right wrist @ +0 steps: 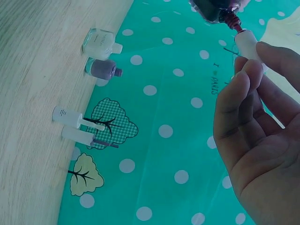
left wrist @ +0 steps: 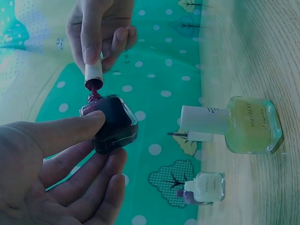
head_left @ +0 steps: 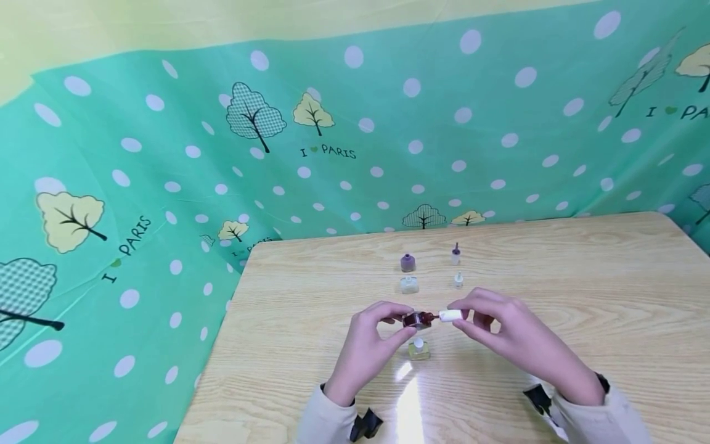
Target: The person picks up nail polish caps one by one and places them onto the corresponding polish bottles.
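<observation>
My left hand [head_left: 373,345] pinches a dark red nail polish bottle [left wrist: 115,123] between thumb and fingers, tilted on its side above the table. In my right hand [head_left: 501,327] the white nail polish cap [left wrist: 93,75] is held by thumb and fingertips. The cap is off the bottle's threaded neck, and its red-coated brush stem [right wrist: 238,28] still reaches into the opening. Just below the hands stands a capped yellow nail polish bottle [left wrist: 253,125] with a white cap.
Farther back on the wooden table [head_left: 299,283] stand an uncapped purple bottle [head_left: 407,263] and an uncapped whitish bottle [head_left: 409,285]. To their right, two white caps, one with a purple brush [head_left: 456,254] and one with a white brush [head_left: 458,280], stand brush up.
</observation>
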`<state>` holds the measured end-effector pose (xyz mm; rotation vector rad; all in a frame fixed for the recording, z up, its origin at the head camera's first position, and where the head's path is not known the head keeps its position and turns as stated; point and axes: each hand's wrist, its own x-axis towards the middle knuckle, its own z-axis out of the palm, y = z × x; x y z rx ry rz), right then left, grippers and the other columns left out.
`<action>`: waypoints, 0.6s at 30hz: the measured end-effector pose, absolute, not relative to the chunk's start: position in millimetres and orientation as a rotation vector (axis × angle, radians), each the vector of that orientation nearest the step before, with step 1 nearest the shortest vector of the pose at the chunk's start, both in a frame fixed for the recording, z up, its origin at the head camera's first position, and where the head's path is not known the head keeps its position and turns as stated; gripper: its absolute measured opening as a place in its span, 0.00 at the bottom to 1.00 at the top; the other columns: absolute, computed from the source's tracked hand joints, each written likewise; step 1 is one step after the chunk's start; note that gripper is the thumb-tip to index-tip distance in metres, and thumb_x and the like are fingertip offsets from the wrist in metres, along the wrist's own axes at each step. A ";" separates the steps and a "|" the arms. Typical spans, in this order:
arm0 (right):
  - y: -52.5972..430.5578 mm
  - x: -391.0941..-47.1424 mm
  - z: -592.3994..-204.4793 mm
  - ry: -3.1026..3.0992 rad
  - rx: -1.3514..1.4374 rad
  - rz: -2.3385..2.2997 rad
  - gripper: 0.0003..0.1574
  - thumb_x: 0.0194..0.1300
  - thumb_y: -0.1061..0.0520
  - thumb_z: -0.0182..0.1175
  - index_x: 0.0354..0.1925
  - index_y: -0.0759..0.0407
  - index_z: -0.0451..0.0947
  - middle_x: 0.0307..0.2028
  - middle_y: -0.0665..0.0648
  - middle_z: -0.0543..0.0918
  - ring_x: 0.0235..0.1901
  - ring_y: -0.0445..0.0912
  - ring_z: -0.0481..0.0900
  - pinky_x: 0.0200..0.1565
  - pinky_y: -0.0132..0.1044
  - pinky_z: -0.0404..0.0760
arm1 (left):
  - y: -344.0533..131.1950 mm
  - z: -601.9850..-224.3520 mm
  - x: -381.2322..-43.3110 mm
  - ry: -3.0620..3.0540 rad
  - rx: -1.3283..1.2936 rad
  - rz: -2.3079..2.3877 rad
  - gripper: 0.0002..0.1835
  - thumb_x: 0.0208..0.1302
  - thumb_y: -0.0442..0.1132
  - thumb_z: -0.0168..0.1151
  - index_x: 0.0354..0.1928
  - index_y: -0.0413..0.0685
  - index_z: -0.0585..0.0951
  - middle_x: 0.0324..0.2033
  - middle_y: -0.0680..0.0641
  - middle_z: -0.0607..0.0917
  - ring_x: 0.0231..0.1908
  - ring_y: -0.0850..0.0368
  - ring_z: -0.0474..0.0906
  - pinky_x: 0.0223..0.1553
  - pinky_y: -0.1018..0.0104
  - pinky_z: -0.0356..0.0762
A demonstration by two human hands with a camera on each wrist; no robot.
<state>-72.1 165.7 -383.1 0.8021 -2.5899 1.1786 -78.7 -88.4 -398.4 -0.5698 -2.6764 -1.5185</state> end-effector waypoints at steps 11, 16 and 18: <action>154.4 -76.8 -386.3 -2.563 0.863 1.196 0.14 0.62 0.61 0.68 0.45 0.46 0.83 0.32 0.36 0.76 0.25 0.30 0.71 0.24 0.26 0.74 | -86.2 -397.4 -77.7 -2.649 -0.611 -1.521 0.14 0.58 0.39 0.73 0.47 0.54 0.86 0.42 0.58 0.88 0.42 0.65 0.81 0.50 0.66 0.80; 151.9 -77.6 -385.4 -2.570 0.855 1.194 0.14 0.62 0.61 0.69 0.45 0.46 0.84 0.31 0.35 0.76 0.25 0.30 0.71 0.23 0.26 0.74 | -85.8 -396.2 -77.3 -2.647 -0.607 -1.501 0.14 0.58 0.39 0.73 0.47 0.53 0.86 0.41 0.58 0.88 0.42 0.65 0.81 0.50 0.66 0.80; 151.3 -77.7 -384.6 -2.576 0.850 1.195 0.13 0.63 0.60 0.68 0.44 0.46 0.83 0.31 0.36 0.76 0.25 0.30 0.71 0.23 0.26 0.74 | -85.7 -395.4 -77.0 -2.642 -0.611 -1.495 0.14 0.58 0.39 0.73 0.47 0.52 0.86 0.41 0.57 0.88 0.42 0.63 0.82 0.50 0.66 0.80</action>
